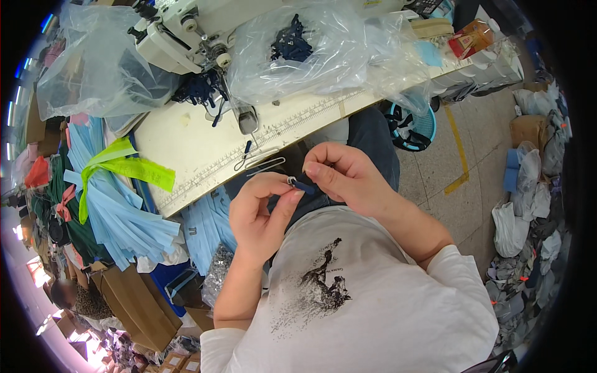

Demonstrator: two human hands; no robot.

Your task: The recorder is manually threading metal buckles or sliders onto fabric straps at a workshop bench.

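Over my lap, just off the table's front edge, my two hands are close together. My left hand (pixel 263 205) pinches a small dark blue fabric strip (pixel 303 186) between thumb and forefinger; a tiny whitish, shiny bit shows at its end. My right hand (pixel 349 178) is just to the right, thumb and fingers pressed together; what they hold, if anything, is too small to make out. Bent metal wire loops (pixel 264 161) stick out from the table edge beyond my left hand. Dark blue strips (pixel 202 89) lie in a heap under the sewing machine (pixel 180 37).
A clear plastic bag (pixel 339 62) with more dark blue strips covers the table's right part. Light blue fabric strips (pixel 124 205) and a neon yellow band (pixel 124 163) hang at the left. A turquoise basket (pixel 424 127) stands right of my knee. Bagged scraps (pixel 519 289) line the floor at right.
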